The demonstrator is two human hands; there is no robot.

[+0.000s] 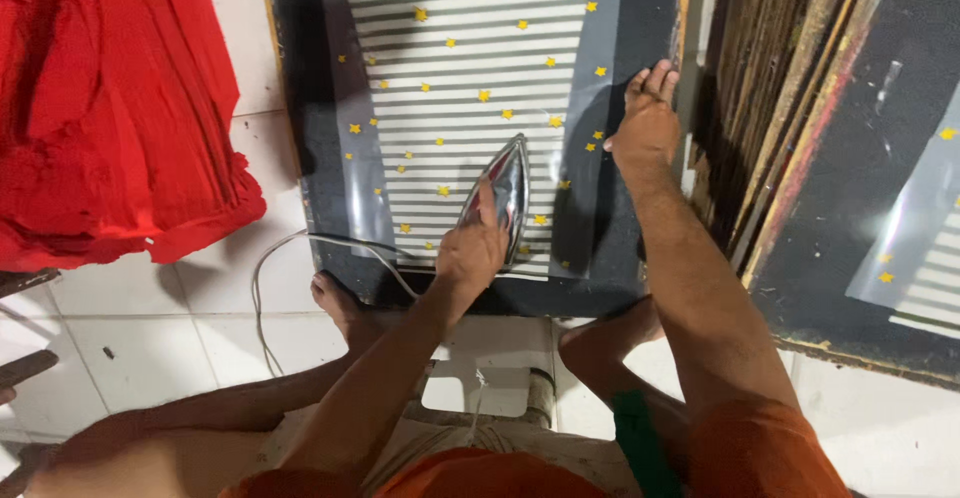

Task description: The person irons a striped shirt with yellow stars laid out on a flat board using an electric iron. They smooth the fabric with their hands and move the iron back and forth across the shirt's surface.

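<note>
With the left hand closed on the iron standing on the striped, star-dotted transfer film over dark fabric, and the right hand flat on its edge, lingering could scorch the film.

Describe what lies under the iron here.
The iron, gripped by the left hand, rests on a clear striped film with yellow stars over dark fabric. The patch directly beneath its soleplate is hidden.
</note>
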